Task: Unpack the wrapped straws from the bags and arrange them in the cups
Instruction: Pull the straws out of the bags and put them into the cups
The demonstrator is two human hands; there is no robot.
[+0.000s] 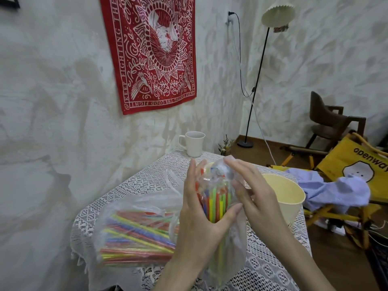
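My left hand (199, 219) grips an upright clear plastic bag of coloured straws (218, 198) above the lace-covered table (262, 269). My right hand (254, 196) holds the same bag from the right, its fingers on the crumpled plastic at the top. A second bag of coloured straws (134, 234) lies on its side at the table's left. A yellow cup (287, 198) stands just right of my hands, partly hidden by my right hand. A white mug (194, 143) stands at the table's far edge.
The table sits against a white wall with a red hanging (151, 51). A floor lamp (258, 76) stands behind it. A yellow folding chair (344, 171) with blue cloth (336, 190) on it and a brown chair (329, 122) stand at the right.
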